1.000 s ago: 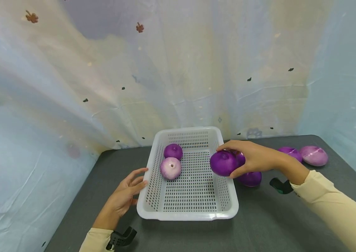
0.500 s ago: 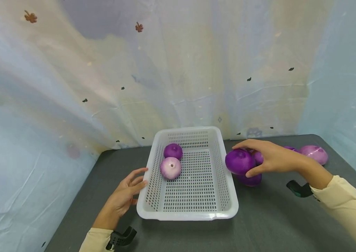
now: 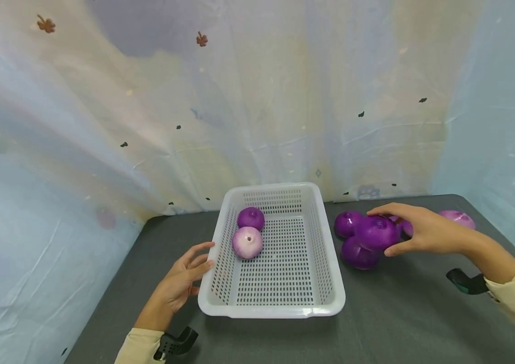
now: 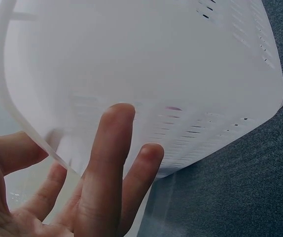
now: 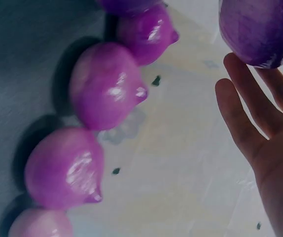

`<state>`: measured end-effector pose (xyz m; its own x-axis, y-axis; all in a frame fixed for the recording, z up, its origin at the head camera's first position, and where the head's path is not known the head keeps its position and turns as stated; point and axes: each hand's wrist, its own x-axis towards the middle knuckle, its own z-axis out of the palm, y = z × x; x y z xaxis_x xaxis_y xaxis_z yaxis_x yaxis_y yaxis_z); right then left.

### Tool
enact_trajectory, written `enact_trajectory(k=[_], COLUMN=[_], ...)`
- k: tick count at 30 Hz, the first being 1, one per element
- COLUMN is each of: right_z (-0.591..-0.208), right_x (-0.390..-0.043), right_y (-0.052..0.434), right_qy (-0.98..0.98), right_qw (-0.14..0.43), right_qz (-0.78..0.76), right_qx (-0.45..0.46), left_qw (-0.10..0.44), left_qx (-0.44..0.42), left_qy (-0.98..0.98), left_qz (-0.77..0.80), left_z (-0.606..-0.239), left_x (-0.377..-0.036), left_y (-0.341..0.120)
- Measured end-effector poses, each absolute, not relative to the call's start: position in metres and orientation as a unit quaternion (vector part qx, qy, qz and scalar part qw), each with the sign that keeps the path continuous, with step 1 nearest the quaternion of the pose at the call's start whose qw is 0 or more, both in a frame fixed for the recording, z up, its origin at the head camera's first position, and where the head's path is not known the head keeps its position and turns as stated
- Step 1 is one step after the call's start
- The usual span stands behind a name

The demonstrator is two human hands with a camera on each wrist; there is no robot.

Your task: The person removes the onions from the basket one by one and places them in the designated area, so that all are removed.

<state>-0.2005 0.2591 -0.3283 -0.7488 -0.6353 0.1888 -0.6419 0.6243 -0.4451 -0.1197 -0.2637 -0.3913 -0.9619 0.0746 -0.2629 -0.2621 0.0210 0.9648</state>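
While the right hand grips a purple onion to the right of the white basket, I can see its thumb and fingers parted about as wide as the onion itself, pressed to its sides. From where I stand, that onion overlaps a rear onion and a front onion; I can't tell whether it touches either. The right wrist view shows the undersides of two fingers up against it, and a row of onions well apart from them.

The left hand has its fingers loosely spread and fairly straight, touching the basket's left rim, some of them against the outer wall. Inside the basket, near that same side, a small purple onion sits touching a paler onion. A pink onion shows beyond the right forearm, on the grey table.
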Motion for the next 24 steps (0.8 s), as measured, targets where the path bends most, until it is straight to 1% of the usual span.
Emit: enact_trajectory(k=[6,13,24], right_z=[-0.339,-0.347,-0.364], right_x=[-0.2,-0.197,-0.198], right_y=[0.274,0.287,0.305], right_qy=[-0.904,-0.91,-0.907], right_qw=[0.023,0.007,0.011], right_qz=[0.239,0.247,0.257], right_qx=[0.353,0.332,0.333], left_qw=[0.123,0.119,0.119], left_qx=[-0.062,-0.067,-0.07], left_qy=[0.702,0.71,0.712], left_qz=[0.699,0.691,0.689], left_z=[-0.39,-0.391,-0.391], left_x=[-0.119,-0.118,-0.119], left_y=[-0.264,-0.265,-0.263])
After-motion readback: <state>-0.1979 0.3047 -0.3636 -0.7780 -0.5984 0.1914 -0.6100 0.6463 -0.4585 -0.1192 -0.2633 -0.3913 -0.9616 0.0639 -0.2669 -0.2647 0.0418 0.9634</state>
